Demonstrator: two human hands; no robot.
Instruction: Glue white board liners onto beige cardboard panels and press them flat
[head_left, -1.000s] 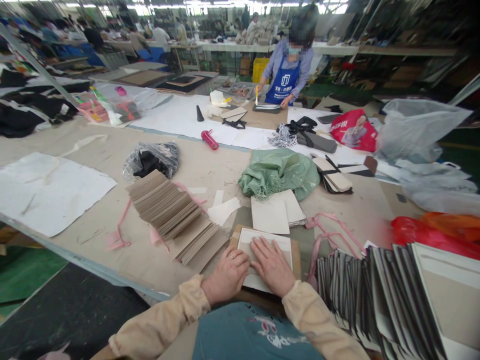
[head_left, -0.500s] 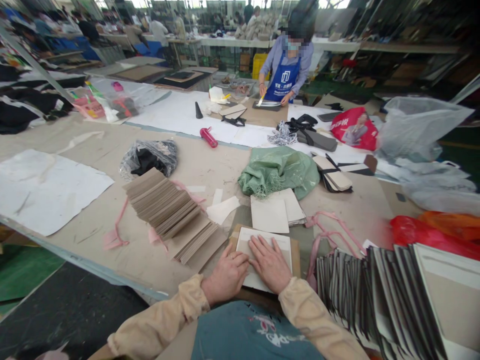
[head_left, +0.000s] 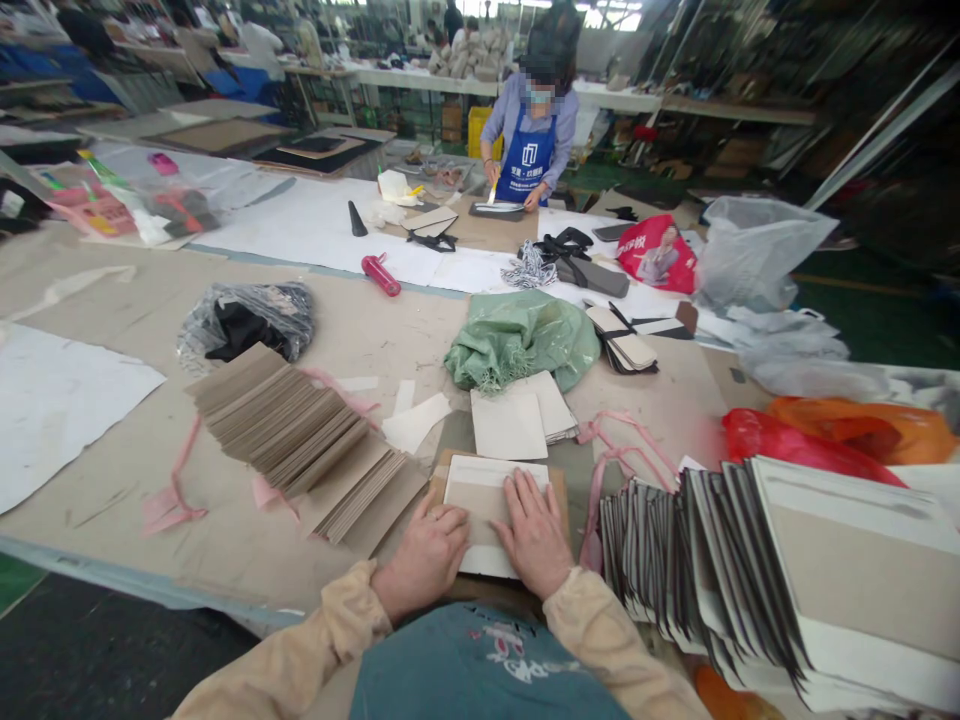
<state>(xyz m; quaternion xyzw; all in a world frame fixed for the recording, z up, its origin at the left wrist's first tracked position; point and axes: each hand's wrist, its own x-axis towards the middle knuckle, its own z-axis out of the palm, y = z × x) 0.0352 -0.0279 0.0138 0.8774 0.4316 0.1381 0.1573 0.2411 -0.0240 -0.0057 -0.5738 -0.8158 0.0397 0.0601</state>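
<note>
My left hand [head_left: 422, 558] and my right hand [head_left: 534, 533] lie side by side, fingers flat, pressing on a white-edged board panel [head_left: 480, 480] that rests on a brown cardboard base at the table's near edge. Both hands are open and hold nothing. A fanned stack of brown card sheets [head_left: 300, 440] lies just left of my left hand. To the right of my right hand leans a long row of finished white and black-edged panels [head_left: 720, 570]. A small pile of white sheets [head_left: 517, 420] sits just beyond the panel.
A green woven bag [head_left: 521, 340], pink straps [head_left: 622, 455], a bundle in clear plastic [head_left: 244, 320] and a pink bottle [head_left: 380, 275] lie on the table. Red and orange bags [head_left: 817, 440] sit at right. A person in a blue apron [head_left: 529, 150] works across the table.
The view has swung a little to the right and down. My hands stay flat on the panel, with only slight shifts of the fingers.
</note>
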